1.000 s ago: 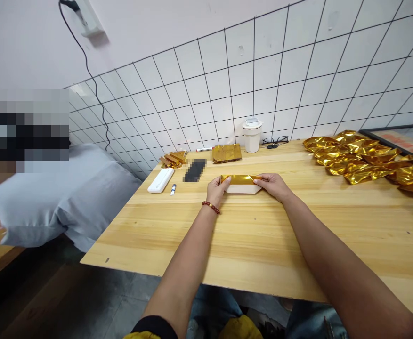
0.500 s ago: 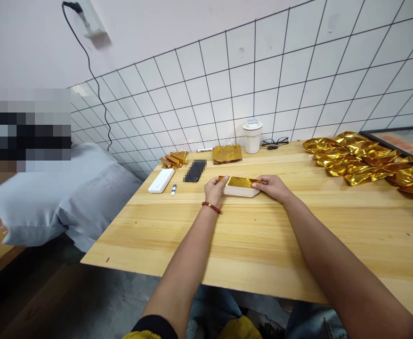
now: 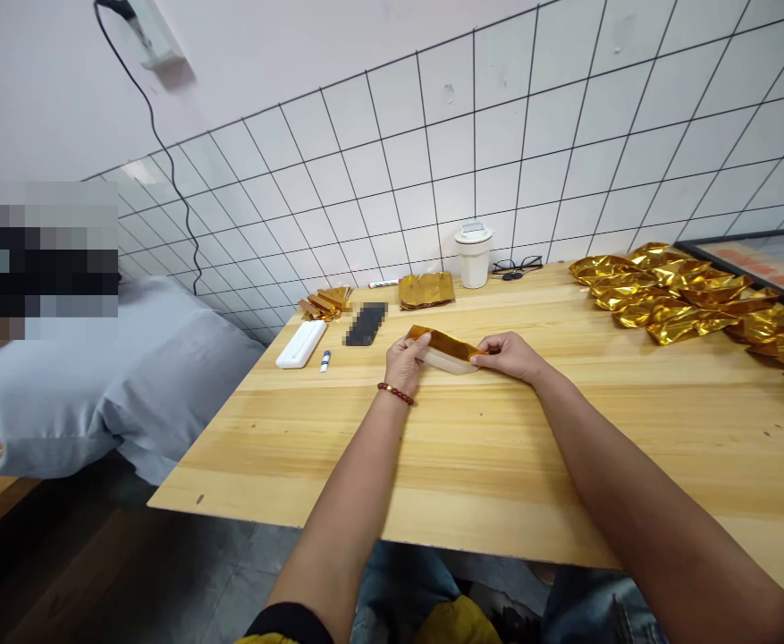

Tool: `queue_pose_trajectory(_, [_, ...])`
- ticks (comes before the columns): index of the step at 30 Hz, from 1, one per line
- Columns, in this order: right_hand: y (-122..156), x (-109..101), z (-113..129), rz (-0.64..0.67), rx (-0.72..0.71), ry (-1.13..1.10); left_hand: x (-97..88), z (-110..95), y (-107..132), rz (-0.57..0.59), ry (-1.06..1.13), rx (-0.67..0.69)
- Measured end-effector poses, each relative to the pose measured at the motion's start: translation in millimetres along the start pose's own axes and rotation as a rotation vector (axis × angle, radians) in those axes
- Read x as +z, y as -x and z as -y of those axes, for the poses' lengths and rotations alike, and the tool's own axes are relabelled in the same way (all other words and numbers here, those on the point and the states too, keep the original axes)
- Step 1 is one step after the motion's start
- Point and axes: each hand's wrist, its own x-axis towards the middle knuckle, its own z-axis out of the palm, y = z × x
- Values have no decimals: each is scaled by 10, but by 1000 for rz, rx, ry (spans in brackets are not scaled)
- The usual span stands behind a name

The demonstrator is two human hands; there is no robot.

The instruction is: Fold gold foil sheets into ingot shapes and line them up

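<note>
Between my hands is a folded sheet of gold foil paper (image 3: 446,344), its upper side shiny gold and its near side pale white. My left hand (image 3: 405,358), with a red bead bracelet at the wrist, pinches the left end, thumb on top. At the right end, the thumb and fingers of my right hand (image 3: 507,354) are closed on the paper's corner. The paper is tilted, its left end farther back than its right. Fingers behind the paper are partly hidden.
Several folded gold foil pieces (image 3: 666,291) lie at the right. A stack of gold paper (image 3: 426,291), a white lidded cup (image 3: 474,257) and glasses (image 3: 518,266) stand along the wall. To the left are a white power bank (image 3: 301,344), a small tube (image 3: 325,361) and gold strips (image 3: 325,302).
The foil paper has tilted, its right end now lower and nearer to me than its left. Both hands keep their hold. The whole view has shifted slightly.
</note>
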Motion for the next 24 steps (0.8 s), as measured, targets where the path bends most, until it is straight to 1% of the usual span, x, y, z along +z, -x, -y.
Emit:
queue_pose_trajectory(2, [12,9,10,60,5,17,0,2,-1,-2,10,-8])
queue_pose_trajectory(3, [16,11,13,68,2,6,4,6,9,18,-1,-17])
queue_pose_trajectory(8, [25,22,15,22,-40,-77,70,15,136,201,-178,-88])
queue_pose_trajectory(12, [24,74,24,23,-51,-38,116,11,196,252,-219,-42])
queue_pose_trajectory(15, [24,112,26,-7,-56,-11,108,27,183,243,-213,-23])
queue_pose_trajectory(17, [25,126,24,-4,-58,17,89,46,165,226,-217,-20])
queue_pose_trajectory(21, [35,144,28,43,-85,56,64,81,145,227,-251,-43])
queue_pose_trajectory(24, [41,152,43,92,-99,72,64,88,128,178,-221,-61])
